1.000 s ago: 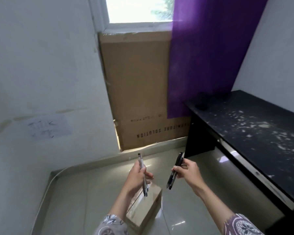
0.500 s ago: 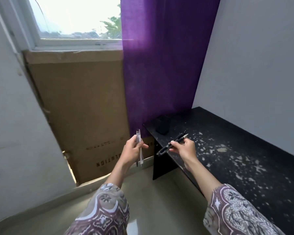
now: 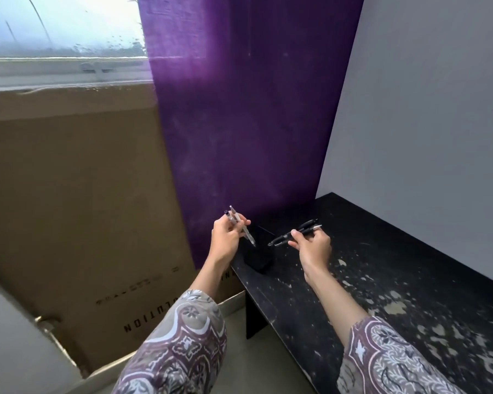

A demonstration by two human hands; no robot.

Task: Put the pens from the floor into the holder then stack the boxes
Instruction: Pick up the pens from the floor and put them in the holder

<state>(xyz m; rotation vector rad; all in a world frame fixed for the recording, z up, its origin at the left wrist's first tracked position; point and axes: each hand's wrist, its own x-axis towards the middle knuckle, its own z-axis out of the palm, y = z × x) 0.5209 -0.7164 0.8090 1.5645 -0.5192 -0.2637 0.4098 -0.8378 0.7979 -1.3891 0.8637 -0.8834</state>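
Here, pens in both hands above the black holder at the desk's corner.

The left hand (image 3: 225,240) pinches two pale, clear-bodied pens (image 3: 241,227) between thumb and curled fingers, their tips slanting down over the holder (image 3: 258,258). The right hand (image 3: 312,245) grips two black pens (image 3: 295,233) lying almost level, tips pointing left toward the holder's mouth, just beside the pale pair. The holder stands upright on the black, paint-flecked desk (image 3: 382,280), close to its near-left edge. Behind hang a purple curtain (image 3: 239,109) and a large cardboard box (image 3: 77,209) leaning under the window (image 3: 63,27).
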